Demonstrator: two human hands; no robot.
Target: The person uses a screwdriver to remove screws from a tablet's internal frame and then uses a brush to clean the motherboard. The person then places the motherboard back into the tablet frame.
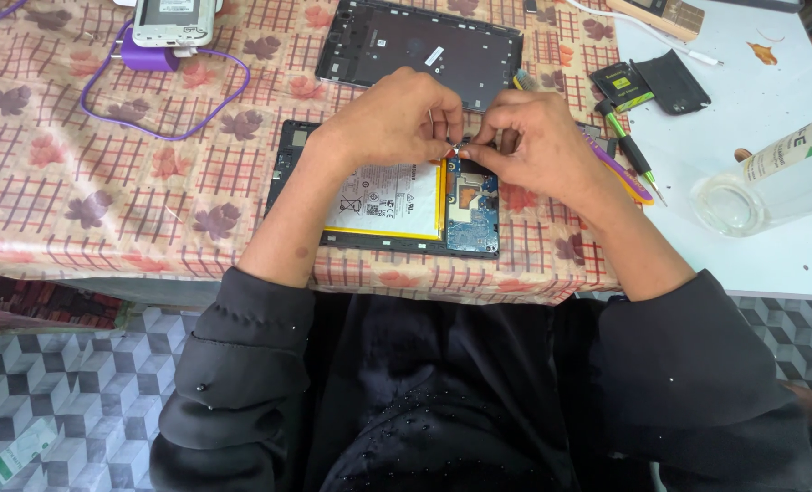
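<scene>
While both hands meet over the opened black tablet (383, 196) lying flat near the front edge of the desk (105, 182), the left hand (392, 118) and the right hand (538, 146) each pinch a tiny silvery part (456, 148) between fingertips, just above the tablet's blue circuit board (472, 205); whether it is a screw or a clip is too small to tell. It looks light, stiff and easy to drop, best held by fingertip at its edges; the board beneath seems fragile. On the tablet's battery sits a white rectangular label (383, 199) edged in yellow; 1 clear plastic bottle (770, 178) with a white label lies at the right; a small black pack with a green-yellow sticker (622, 85) rests beyond it.
</scene>
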